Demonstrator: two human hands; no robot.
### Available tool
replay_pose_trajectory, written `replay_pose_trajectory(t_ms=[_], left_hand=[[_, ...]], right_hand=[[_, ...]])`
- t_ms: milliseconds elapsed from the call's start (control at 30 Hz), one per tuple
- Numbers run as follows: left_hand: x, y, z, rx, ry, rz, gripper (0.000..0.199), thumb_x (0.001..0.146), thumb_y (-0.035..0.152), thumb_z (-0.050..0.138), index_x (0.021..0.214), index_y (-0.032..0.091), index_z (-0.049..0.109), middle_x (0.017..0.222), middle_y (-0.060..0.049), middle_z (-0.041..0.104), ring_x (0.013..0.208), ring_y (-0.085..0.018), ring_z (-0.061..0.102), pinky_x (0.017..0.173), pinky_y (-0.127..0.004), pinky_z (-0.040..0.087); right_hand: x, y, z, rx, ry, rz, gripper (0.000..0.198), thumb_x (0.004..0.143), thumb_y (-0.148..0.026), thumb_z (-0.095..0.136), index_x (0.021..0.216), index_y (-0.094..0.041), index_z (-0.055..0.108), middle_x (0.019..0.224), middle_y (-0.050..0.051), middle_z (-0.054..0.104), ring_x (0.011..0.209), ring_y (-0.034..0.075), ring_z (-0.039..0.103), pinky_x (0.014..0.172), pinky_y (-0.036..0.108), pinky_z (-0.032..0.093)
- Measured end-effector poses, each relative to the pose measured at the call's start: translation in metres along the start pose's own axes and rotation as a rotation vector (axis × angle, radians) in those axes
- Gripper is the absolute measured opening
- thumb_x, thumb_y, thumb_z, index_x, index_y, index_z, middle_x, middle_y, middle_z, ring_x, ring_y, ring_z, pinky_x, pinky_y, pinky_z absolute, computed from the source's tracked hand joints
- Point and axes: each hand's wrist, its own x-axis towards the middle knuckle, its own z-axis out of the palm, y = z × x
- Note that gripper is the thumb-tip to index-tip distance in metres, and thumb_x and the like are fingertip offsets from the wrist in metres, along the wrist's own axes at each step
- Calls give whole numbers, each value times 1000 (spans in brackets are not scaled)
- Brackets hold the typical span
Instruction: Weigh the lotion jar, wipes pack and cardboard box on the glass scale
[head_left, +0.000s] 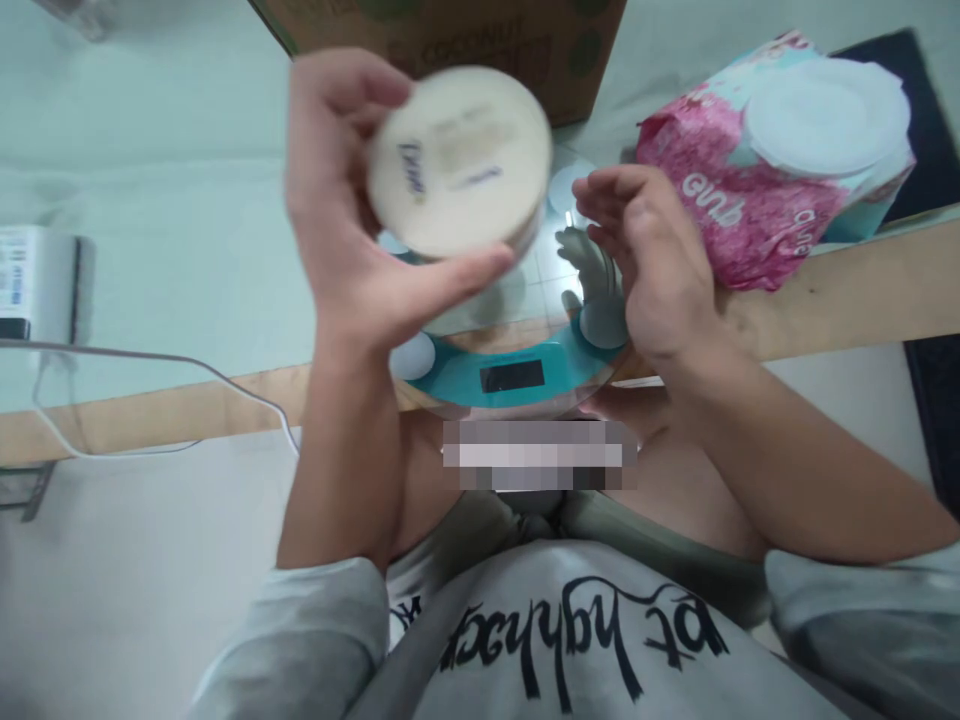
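Note:
My left hand (337, 200) is wrapped round a round cream-coloured tub (461, 165), thumb along its near side and fingers at the far left. Dark lettering and a blurred printed patch mark the face turned up to me. The tub is held above a round glass scale (532, 310) with a teal band and a dark display (512, 376). To the right of the tub, my right hand (660, 260) is open and holds nothing, its fingers stretched out over the scale's right side. Part of the glass is hidden behind the tub and hands.
A cardboard box (450, 35) stands behind the scale. On the right, a pink soft pack (750, 215) has a white round lid (829, 115) on top. A white device (37, 285) and a pale cable (150, 352) are at the left, near the table's wooden edge (840, 285).

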Motion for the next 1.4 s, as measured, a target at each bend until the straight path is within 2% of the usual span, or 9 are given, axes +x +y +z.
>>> replay_pose_trajectory(t_ms=[133, 300, 400, 467, 533, 767, 1033, 1233, 1400], left_hand=[[-4, 32, 43, -37, -6, -248, 85, 52, 81, 90, 112, 29, 58, 117, -7, 58, 110, -28, 65, 86, -41, 55], [-12, 28, 34, -121, -256, -334, 98, 35, 69, 101, 116, 31, 60, 123, -10, 65, 120, -37, 64, 98, -48, 53], [-19, 3, 25, -321, -176, -364, 87, 61, 90, 80, 121, 31, 59, 129, -9, 65, 121, -33, 64, 100, -46, 51], [-25, -17, 23, -239, -18, -434, 71, 78, 92, 63, 98, 24, 61, 97, -7, 66, 92, -24, 64, 83, -39, 48], [-29, -35, 23, -67, 39, -496, 71, 80, 89, 65, 72, 20, 50, 67, -2, 47, 66, -16, 46, 68, -35, 37], [-29, -31, 37, 184, -89, -506, 53, 81, 33, 85, 58, 21, 39, 55, 1, 32, 57, -15, 32, 62, -36, 19], [-34, -39, 27, 97, -170, -457, 45, 95, 35, 78, 69, 20, 45, 66, 2, 45, 65, -13, 31, 63, -36, 24], [-40, -52, 21, -70, -130, -373, 35, 110, 45, 52, 84, 21, 51, 77, 0, 50, 74, -14, 40, 72, -37, 33], [-36, -32, 24, -229, -121, -268, 49, 100, 73, 51, 114, 28, 62, 107, -3, 67, 92, -19, 59, 78, -39, 49]], right_hand=[[2, -3, 1, 260, 25, 98, 52, 104, -52, 13, 137, -27, 43, 151, 7, 56, 141, 18, 61, 116, 40, 60], [3, -12, 1, 416, 70, 146, 51, 100, -48, 24, 138, -26, 51, 152, 5, 57, 149, 15, 54, 128, 36, 51], [2, -8, 3, 458, 66, 93, 58, 98, -63, 38, 136, -24, 57, 147, 6, 62, 144, 18, 60, 125, 37, 54], [3, -4, 4, 428, 69, 86, 63, 97, -71, 41, 135, -24, 59, 144, 7, 63, 141, 19, 62, 123, 37, 56], [3, -1, 5, 376, 83, 89, 67, 96, -76, 42, 135, -24, 61, 143, 7, 64, 137, 20, 64, 121, 38, 58], [0, -10, 5, 286, 149, 18, 68, 97, -77, 49, 125, -22, 75, 127, 6, 72, 125, 22, 69, 110, 39, 61], [-2, -10, 6, 237, 119, -32, 65, 103, -72, 41, 128, -21, 72, 126, 5, 71, 122, 20, 69, 110, 39, 58], [0, -10, 5, 362, 43, 35, 40, 97, -44, 47, 125, -24, 69, 127, 2, 72, 120, 16, 69, 108, 32, 62], [-2, -4, 8, 277, 30, -44, 42, 93, -32, 50, 134, -29, 57, 135, 1, 68, 125, 15, 67, 116, 35, 59]])
